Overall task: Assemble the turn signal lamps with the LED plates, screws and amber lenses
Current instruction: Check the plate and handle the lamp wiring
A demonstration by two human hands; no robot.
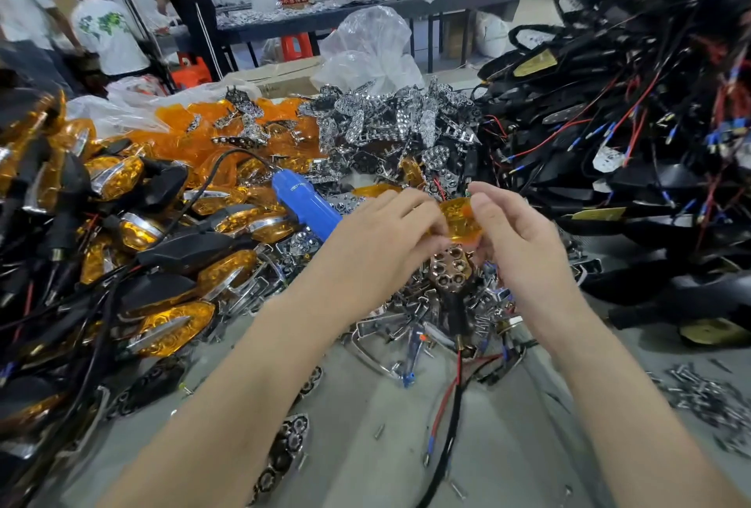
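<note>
Hands close together over the counter [508,446]: the left hand [378,231] and right hand [516,231] each pinch an edge of one amber lens [461,217], held between them. Just below it sits a lamp [451,268] with its LED plate facing up and wires trailing down; whether a hand supports it I cannot tell. A blue screwdriver [304,202] lies left of the hands. Finished lamps [162,231] are heaped further left, loose plates [386,121] behind, black housings [609,142] right, and screws [699,389] are scattered at the near right.

The likely risk is a skewed fit: pressed down tilted, the lens could sit crooked or crack at an edge. With only a fingertip pinch it could also slip into the clutter below.
</note>
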